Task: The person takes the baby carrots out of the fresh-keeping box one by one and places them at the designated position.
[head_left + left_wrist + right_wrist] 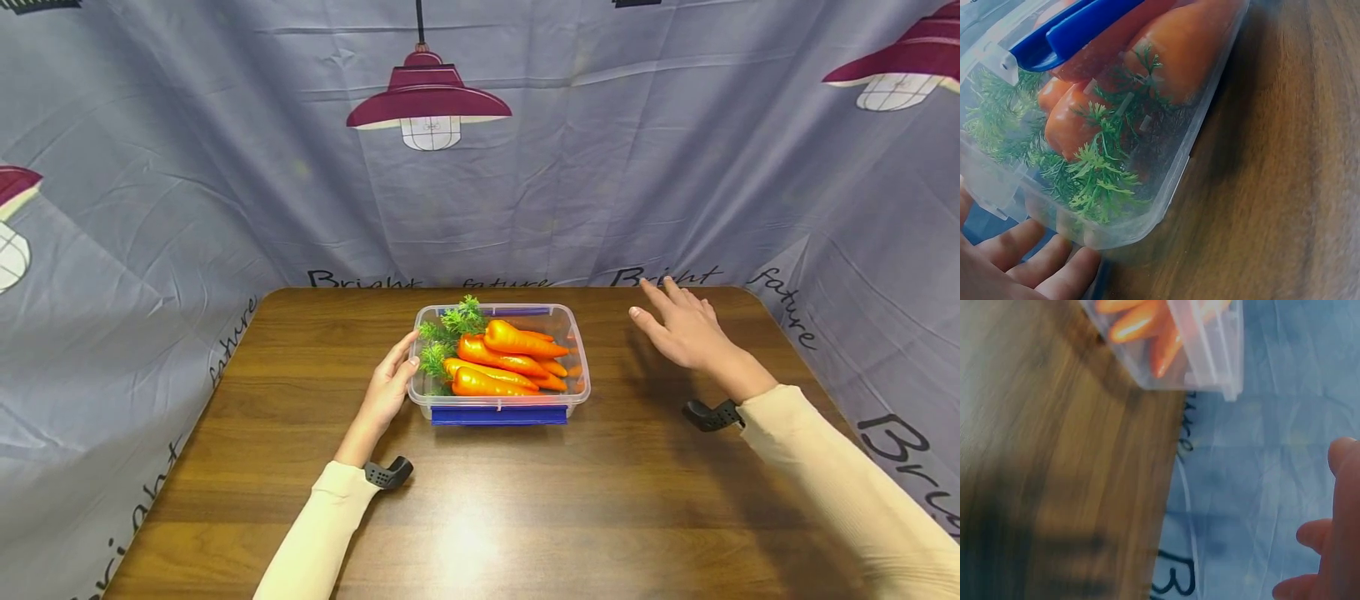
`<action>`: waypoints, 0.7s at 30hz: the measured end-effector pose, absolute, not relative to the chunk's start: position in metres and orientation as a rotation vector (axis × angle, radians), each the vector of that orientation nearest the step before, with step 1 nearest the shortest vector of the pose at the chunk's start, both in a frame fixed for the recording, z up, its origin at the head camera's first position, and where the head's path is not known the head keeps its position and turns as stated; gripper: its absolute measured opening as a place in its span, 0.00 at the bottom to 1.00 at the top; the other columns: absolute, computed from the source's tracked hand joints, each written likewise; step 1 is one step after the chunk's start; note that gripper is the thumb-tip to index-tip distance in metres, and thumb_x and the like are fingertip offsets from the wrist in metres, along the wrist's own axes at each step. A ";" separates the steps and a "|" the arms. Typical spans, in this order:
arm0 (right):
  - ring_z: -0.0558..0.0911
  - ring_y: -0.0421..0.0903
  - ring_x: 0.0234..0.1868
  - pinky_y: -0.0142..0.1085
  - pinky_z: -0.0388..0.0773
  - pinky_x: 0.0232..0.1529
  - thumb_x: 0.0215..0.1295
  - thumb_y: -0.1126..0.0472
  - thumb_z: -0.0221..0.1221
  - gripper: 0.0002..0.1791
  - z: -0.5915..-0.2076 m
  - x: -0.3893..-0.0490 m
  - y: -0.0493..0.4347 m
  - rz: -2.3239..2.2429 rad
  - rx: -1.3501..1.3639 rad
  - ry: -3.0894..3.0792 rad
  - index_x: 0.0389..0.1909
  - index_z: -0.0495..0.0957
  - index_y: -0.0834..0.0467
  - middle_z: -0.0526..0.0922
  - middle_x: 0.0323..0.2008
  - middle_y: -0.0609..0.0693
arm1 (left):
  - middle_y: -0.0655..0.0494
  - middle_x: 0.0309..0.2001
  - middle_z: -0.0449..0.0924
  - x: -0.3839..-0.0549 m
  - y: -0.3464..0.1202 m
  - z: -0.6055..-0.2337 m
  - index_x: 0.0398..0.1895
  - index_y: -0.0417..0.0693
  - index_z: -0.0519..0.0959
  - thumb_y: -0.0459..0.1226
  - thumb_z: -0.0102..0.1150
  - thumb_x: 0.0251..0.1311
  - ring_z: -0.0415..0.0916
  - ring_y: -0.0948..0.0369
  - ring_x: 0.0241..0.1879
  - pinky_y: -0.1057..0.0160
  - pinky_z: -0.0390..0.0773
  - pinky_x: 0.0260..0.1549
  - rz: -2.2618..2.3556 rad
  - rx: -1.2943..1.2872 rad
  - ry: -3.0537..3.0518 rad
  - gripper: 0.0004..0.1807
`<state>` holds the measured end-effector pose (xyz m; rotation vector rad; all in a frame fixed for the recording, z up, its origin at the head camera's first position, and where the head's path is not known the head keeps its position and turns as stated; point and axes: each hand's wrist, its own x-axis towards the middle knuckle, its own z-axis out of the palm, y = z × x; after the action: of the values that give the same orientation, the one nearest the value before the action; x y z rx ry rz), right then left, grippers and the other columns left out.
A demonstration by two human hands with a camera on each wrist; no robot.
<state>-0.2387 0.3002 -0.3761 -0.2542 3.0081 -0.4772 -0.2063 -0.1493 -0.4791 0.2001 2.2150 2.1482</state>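
A clear plastic food container point(499, 402) with blue side latches stands on the table, with no lid on it. Several shiny orange carrots point(517, 338) lie inside, their green leafy tops point(435, 358) bunched at the left end. My left hand point(386, 385) rests against the container's left end, thumb near the rim; in the left wrist view its fingers point(1054, 259) lie along the clear end wall point(1091, 234). Off to the right, my right hand point(686, 332) hovers over the table with fingers spread and nothing in it, apart from the container point(1191, 378).
A brown wooden table point(480, 500) carries the container near its far edge. Grey-blue printed cloth point(570, 183) hangs behind and at both sides. A black wrist device sits on each arm, the left one point(388, 473) and the right one point(711, 414).
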 end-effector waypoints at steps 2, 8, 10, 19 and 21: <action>0.45 0.78 0.77 0.79 0.39 0.70 0.78 0.33 0.34 0.43 -0.375 -0.240 0.294 -0.488 -0.298 3.008 0.83 0.44 0.55 0.41 0.79 0.75 | 0.42 0.81 0.52 -0.206 -0.149 -0.479 0.79 0.43 0.58 0.32 0.43 0.76 0.59 0.42 0.76 0.36 0.69 0.67 2.154 0.203 2.216 0.29; 0.49 0.76 0.78 0.75 0.47 0.72 0.80 0.36 0.36 0.41 -0.375 -0.243 0.272 -0.523 -0.422 2.989 0.83 0.45 0.55 0.45 0.79 0.74 | 0.42 0.81 0.54 -0.206 -0.148 -0.481 0.79 0.42 0.59 0.32 0.43 0.77 0.56 0.41 0.77 0.37 0.65 0.71 2.140 0.220 2.259 0.29; 0.51 0.75 0.78 0.73 0.49 0.73 0.80 0.38 0.39 0.40 -0.374 -0.244 0.264 -0.553 -0.468 2.980 0.83 0.46 0.55 0.47 0.79 0.73 | 0.42 0.81 0.54 -0.207 -0.148 -0.482 0.79 0.42 0.59 0.32 0.43 0.77 0.55 0.41 0.78 0.38 0.63 0.72 2.135 0.227 2.273 0.28; 0.58 0.67 0.78 0.65 0.56 0.76 0.77 0.44 0.52 0.42 -0.373 -0.251 0.225 -0.693 -0.684 2.911 0.82 0.48 0.56 0.56 0.79 0.64 | 0.42 0.80 0.55 -0.207 -0.148 -0.484 0.78 0.41 0.59 0.32 0.43 0.77 0.54 0.42 0.79 0.40 0.59 0.75 2.153 0.246 2.288 0.28; 0.60 0.66 0.78 0.64 0.58 0.75 0.75 0.45 0.54 0.42 -0.373 -0.252 0.215 -0.734 -0.715 2.894 0.82 0.49 0.56 0.58 0.79 0.63 | 0.42 0.80 0.56 -0.207 -0.148 -0.484 0.78 0.41 0.59 0.32 0.43 0.77 0.54 0.42 0.79 0.40 0.60 0.75 2.152 0.243 2.293 0.28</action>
<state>-0.2518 0.2151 -0.3728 -0.7150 2.8944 -0.7340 -0.2065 -0.1483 -0.4842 0.2429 2.2933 2.1520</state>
